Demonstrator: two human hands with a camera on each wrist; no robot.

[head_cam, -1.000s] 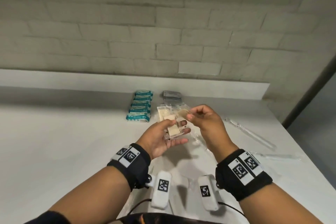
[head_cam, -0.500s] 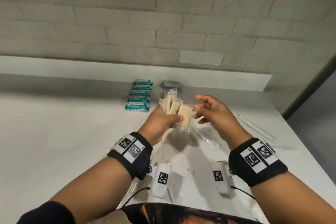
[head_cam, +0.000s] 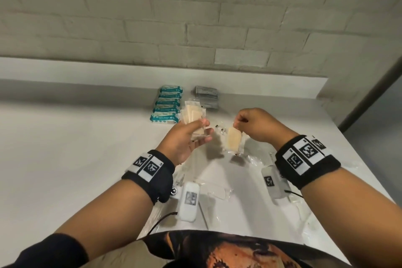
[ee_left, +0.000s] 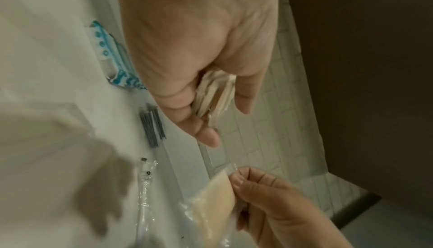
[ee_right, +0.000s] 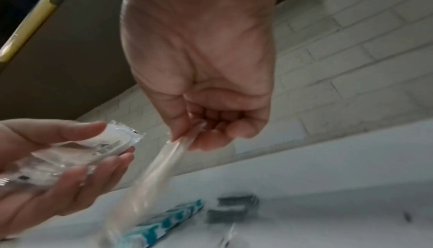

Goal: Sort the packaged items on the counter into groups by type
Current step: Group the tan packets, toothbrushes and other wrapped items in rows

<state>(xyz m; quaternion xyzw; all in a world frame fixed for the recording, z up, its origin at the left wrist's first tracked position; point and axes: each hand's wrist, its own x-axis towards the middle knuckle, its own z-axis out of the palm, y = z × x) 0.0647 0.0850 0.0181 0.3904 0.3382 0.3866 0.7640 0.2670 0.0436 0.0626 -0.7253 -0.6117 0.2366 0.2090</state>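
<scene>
My left hand (head_cam: 195, 131) holds a stack of clear packets with beige pads (head_cam: 192, 115) above the counter; thumb on top, fingers beneath, as the left wrist view shows (ee_left: 214, 92). To its right, my right hand (head_cam: 239, 121) pinches the top edge of one more beige-pad packet (head_cam: 233, 141), which hangs down from the fingers (ee_right: 182, 139). Behind them lie a row of teal-and-white packs (head_cam: 168, 104) and a pile of grey sachets (head_cam: 206, 95).
Clear long wrapped items (head_cam: 256, 159) and other transparent packets (head_cam: 217, 193) lie on the white counter (head_cam: 76, 148) near my body. A low white ledge (head_cam: 261, 85) and a brick wall close the back. The counter's right edge drops to a grey floor (head_cam: 380, 126).
My right hand has drawn away from the left and now holds a single packet hanging on its own. My left hand has turned the stack flatter, palm up.
</scene>
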